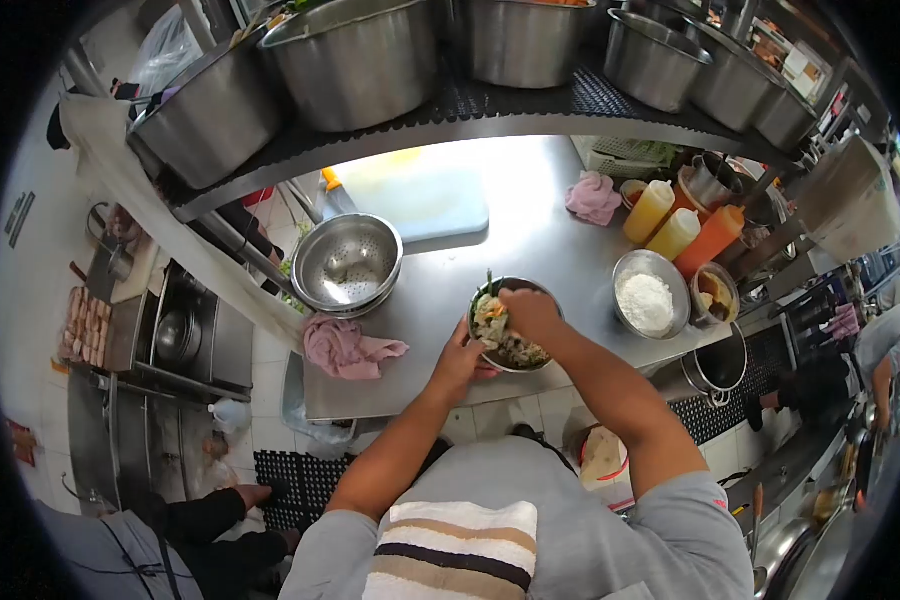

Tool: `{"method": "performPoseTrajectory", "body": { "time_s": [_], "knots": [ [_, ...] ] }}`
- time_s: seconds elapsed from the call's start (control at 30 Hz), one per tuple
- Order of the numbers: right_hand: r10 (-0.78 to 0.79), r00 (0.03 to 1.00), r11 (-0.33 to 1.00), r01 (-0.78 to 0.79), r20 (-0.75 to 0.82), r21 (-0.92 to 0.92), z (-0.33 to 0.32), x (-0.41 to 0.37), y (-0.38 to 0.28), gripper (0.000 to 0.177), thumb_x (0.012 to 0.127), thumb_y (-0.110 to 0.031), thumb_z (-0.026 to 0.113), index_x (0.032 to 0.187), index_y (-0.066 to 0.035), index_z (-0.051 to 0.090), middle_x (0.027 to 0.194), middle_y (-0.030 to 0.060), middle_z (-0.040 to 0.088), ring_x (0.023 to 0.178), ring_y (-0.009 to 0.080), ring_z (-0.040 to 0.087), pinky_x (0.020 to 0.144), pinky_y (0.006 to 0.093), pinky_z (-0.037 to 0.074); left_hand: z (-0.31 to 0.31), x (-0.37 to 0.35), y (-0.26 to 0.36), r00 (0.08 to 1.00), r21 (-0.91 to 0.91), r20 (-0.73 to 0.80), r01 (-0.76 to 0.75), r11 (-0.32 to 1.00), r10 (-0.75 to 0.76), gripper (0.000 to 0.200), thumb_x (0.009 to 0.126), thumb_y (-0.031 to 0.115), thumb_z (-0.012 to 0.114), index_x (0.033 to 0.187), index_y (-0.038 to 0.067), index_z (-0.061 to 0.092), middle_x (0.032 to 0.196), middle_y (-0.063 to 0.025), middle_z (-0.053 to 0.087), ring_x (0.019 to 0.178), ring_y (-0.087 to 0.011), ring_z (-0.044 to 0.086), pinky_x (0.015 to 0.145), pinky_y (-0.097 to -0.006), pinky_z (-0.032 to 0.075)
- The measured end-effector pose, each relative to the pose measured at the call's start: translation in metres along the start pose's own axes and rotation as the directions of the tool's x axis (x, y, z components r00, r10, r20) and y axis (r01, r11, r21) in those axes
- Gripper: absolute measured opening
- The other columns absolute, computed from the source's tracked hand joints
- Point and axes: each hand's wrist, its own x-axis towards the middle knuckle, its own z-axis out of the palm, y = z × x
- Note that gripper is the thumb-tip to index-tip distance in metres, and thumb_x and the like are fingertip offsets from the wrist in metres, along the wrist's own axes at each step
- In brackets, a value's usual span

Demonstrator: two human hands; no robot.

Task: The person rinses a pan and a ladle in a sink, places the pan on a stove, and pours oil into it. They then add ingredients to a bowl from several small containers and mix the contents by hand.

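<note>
A metal bowl (518, 370) stands near the front edge of the steel table, with a pale chopped food mixture (520, 348) with green bits inside. My left hand (458, 362) grips the bowl's left side, thumb against the rim. Reaching down into the bowl, my right hand (531, 314) is closed over the mixture. Its fingertips are hidden, so what they hold cannot be made out. A thin green piece (490, 281) sticks up at the bowl's back left rim.
Left on the table (440, 290) are a metal colander (346, 262) and a pink cloth (345, 347). Behind lies a pale blue cutting board (430, 205). To the right stand a bowl of white powder (646, 302) and squeeze bottles (674, 234). A shelf (490, 118) with metal pots overhangs the back.
</note>
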Motion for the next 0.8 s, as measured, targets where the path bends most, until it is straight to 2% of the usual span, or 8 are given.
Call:
{"method": "performPoseTrajectory", "body": {
  "time_s": [0.07, 0.13, 0.17, 0.3, 0.47, 0.57, 0.67, 0.8],
  "knots": [
    [0.069, 0.998, 0.997, -0.069, -0.005, 0.036, -0.008, 0.004, -0.001, 0.032, 0.067, -0.014, 0.068, 0.095, -0.011, 0.051, 0.095, 0.0136, 0.058, 0.091, 0.0317, 0.059, 0.074, 0.0421, 0.048, 0.001, -0.002, 0.001, 1.000, 0.007, 0.015, -0.007, 1.000, 0.007, 0.055, 0.084, 0.010, 0.042, 0.136, 0.022, 0.027, 0.102, -0.0081, 0.057, 0.065, -0.0173, 0.062, 0.052, -0.0263, 0.052],
    [-0.040, 0.984, 0.999, 0.042, -0.175, 0.009, -0.003, 0.006, 0.001, 0.039, 0.068, -0.013, 0.069, 0.101, -0.008, 0.050, 0.104, 0.0159, 0.057, 0.093, 0.0322, 0.060, 0.074, 0.0426, 0.049, 0.002, -0.002, 0.000, 1.000, -0.033, 0.006, -0.003, 0.999, 0.003, 0.055, 0.084, 0.009, 0.042, 0.136, 0.022, 0.027, 0.101, -0.0078, 0.058, 0.064, -0.0168, 0.062, 0.052, -0.0258, 0.052],
    [-0.060, 0.998, 0.992, 0.059, 0.007, 0.110, -0.027, -0.006, -0.012, 0.042, 0.070, -0.015, 0.067, 0.107, -0.009, 0.048, 0.109, 0.0165, 0.054, 0.099, 0.0328, 0.057, 0.077, 0.0430, 0.049, 0.001, -0.002, 0.000, 1.000, -0.060, 0.000, -0.008, 0.998, 0.008, 0.056, 0.084, 0.009, 0.042, 0.136, 0.023, 0.027, 0.099, -0.0075, 0.058, 0.064, -0.0164, 0.062, 0.052, -0.0254, 0.051],
    [-0.183, 0.980, 0.976, 0.191, -0.082, 0.100, -0.021, -0.032, -0.004, 0.046, 0.071, -0.018, 0.066, 0.112, -0.009, 0.045, 0.113, 0.0181, 0.051, 0.101, 0.0344, 0.056, 0.078, 0.0431, 0.048, -0.001, 0.000, -0.001, 1.000, -0.072, -0.008, 0.004, 0.997, -0.004, 0.052, 0.086, 0.011, 0.044, 0.135, 0.022, 0.028, 0.097, -0.0069, 0.059, 0.064, -0.0154, 0.062, 0.052, -0.0246, 0.051],
    [-0.017, 1.000, 0.982, 0.016, 0.003, 0.186, 0.031, -0.017, 0.008, 0.053, 0.064, -0.023, 0.073, 0.108, -0.011, 0.047, 0.111, 0.0201, 0.051, 0.098, 0.0357, 0.056, 0.075, 0.0433, 0.049, -0.007, 0.006, -0.008, 0.999, -0.047, 0.033, 0.016, 0.999, -0.015, 0.048, 0.088, 0.017, 0.048, 0.133, 0.018, 0.030, 0.102, -0.0078, 0.056, 0.067, -0.0179, 0.062, 0.054, -0.0252, 0.052],
    [0.009, 0.996, 0.998, -0.015, 0.085, 0.067, -0.008, -0.015, 0.002, 0.051, 0.063, -0.022, 0.072, 0.106, -0.010, 0.047, 0.110, 0.0195, 0.052, 0.096, 0.0361, 0.056, 0.075, 0.0439, 0.049, -0.006, 0.000, -0.007, 1.000, -0.077, 0.023, -0.012, 0.997, 0.014, 0.044, 0.090, 0.024, 0.051, 0.129, 0.018, 0.033, 0.095, -0.0067, 0.059, 0.063, -0.0156, 0.062, 0.051, -0.0241, 0.051],
    [0.097, 0.995, 0.995, -0.097, 0.009, 0.037, -0.031, -0.018, -0.007, 0.050, 0.065, -0.020, 0.071, 0.108, -0.010, 0.048, 0.107, 0.0189, 0.054, 0.095, 0.0362, 0.057, 0.075, 0.0443, 0.049, -0.003, -0.004, -0.002, 1.000, -0.056, 0.017, -0.023, 0.998, 0.024, 0.043, 0.089, 0.026, 0.051, 0.128, 0.018, 0.034, 0.095, -0.0063, 0.059, 0.064, -0.0158, 0.062, 0.052, -0.0243, 0.051],
    [0.013, 1.000, 1.000, -0.013, -0.022, 0.012, -0.025, -0.007, 0.010, 0.049, 0.069, -0.017, 0.065, 0.114, -0.010, 0.048, 0.106, 0.0168, 0.053, 0.093, 0.0335, 0.057, 0.077, 0.0418, 0.048, -0.002, -0.004, -0.001, 1.000, -0.054, 0.026, -0.014, 0.998, 0.016, 0.044, 0.089, 0.027, 0.051, 0.128, 0.018, 0.034, 0.097, -0.0065, 0.058, 0.065, -0.0160, 0.062, 0.053, -0.0246, 0.051]
  ]
}}
